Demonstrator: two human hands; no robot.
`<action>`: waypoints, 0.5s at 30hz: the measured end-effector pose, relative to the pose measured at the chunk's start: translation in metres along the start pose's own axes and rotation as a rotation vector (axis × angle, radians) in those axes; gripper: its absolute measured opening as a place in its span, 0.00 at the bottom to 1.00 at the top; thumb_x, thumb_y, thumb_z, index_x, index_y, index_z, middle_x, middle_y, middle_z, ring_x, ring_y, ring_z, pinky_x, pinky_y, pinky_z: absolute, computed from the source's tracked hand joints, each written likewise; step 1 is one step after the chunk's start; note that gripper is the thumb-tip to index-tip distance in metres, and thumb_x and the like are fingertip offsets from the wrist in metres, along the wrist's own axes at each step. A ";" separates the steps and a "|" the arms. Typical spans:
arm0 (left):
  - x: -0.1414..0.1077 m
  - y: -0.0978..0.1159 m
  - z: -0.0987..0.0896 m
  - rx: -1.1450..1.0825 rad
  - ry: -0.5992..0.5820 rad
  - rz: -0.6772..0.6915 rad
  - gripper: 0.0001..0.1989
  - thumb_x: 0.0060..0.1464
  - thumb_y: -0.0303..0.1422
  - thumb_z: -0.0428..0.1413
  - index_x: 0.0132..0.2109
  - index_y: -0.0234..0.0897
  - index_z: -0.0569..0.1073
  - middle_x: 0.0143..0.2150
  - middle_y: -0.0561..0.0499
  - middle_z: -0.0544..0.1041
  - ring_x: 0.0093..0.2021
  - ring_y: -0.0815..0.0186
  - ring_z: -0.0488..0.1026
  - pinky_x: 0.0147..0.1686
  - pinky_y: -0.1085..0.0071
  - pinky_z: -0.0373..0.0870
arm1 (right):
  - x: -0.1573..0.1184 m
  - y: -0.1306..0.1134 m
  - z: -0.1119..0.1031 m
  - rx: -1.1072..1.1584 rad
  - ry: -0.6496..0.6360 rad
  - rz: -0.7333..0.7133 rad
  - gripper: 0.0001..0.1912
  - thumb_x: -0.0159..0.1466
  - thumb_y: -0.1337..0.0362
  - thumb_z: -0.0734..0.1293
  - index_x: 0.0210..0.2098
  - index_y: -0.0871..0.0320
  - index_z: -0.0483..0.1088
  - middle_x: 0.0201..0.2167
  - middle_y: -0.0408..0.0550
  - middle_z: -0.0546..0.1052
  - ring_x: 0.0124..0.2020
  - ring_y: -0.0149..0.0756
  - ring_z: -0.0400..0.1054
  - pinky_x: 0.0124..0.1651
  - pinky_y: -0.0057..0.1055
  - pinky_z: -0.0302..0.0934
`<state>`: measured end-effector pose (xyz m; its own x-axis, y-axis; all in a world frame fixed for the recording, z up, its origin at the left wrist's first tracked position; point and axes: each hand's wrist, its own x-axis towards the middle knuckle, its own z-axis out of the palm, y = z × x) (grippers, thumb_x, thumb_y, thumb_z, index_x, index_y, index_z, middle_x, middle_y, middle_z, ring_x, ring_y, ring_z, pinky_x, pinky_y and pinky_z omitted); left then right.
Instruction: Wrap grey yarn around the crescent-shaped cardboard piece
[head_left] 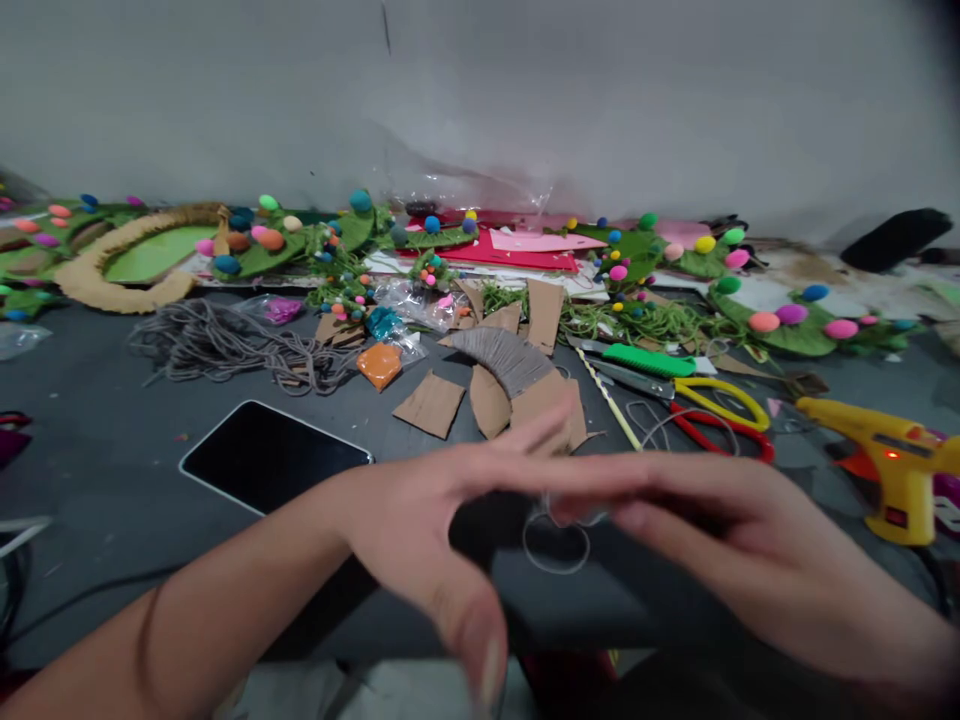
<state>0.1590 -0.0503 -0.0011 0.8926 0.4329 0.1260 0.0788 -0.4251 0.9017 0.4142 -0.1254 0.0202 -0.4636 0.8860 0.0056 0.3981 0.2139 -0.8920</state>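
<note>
Left hand (427,515) touching right hand (750,545), near table edge (574,640)

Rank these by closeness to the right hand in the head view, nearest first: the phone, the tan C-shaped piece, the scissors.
From the right hand:
1. Scissors: just beyond it.
2. Phone: left, past the fingers.
3. Tan C-shaped piece: far left, towards the wall.

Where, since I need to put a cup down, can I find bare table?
The widest bare patch, specks aside, is left of the phone, in front of the grey cord. A narrow gap separates the phone from the square cardboard. Crowded: the back, with ball-studded leaves, and the right, with scissors and the glue gun.
</note>
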 end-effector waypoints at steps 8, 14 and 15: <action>0.011 -0.032 0.010 0.335 0.531 -0.531 0.26 0.58 0.58 0.54 0.41 0.38 0.74 0.37 0.47 0.79 0.33 0.62 0.73 0.31 0.67 0.64 | 0.012 0.030 -0.040 -0.518 0.258 0.016 0.16 0.67 0.64 0.60 0.49 0.51 0.76 0.33 0.46 0.77 0.23 0.33 0.64 0.27 0.33 0.64; 0.025 -0.031 0.023 0.806 0.384 -0.539 0.36 0.46 0.69 0.52 0.38 0.38 0.69 0.38 0.43 0.76 0.37 0.55 0.72 0.26 0.69 0.49 | 0.015 0.030 -0.035 -0.326 0.154 0.067 0.22 0.67 0.69 0.58 0.56 0.46 0.72 0.39 0.46 0.80 0.38 0.42 0.76 0.41 0.41 0.72; 0.025 -0.030 0.021 0.797 0.366 -0.553 0.35 0.47 0.68 0.53 0.38 0.38 0.69 0.37 0.44 0.77 0.36 0.56 0.72 0.26 0.69 0.49 | 0.016 0.031 -0.034 -0.277 0.135 0.065 0.23 0.67 0.70 0.58 0.57 0.45 0.71 0.45 0.45 0.80 0.44 0.43 0.77 0.46 0.42 0.73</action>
<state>0.1888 -0.0436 -0.0334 0.4630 0.8862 0.0161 0.8265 -0.4382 0.3533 0.4461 -0.0907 0.0083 -0.3281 0.9442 0.0297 0.6323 0.2428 -0.7357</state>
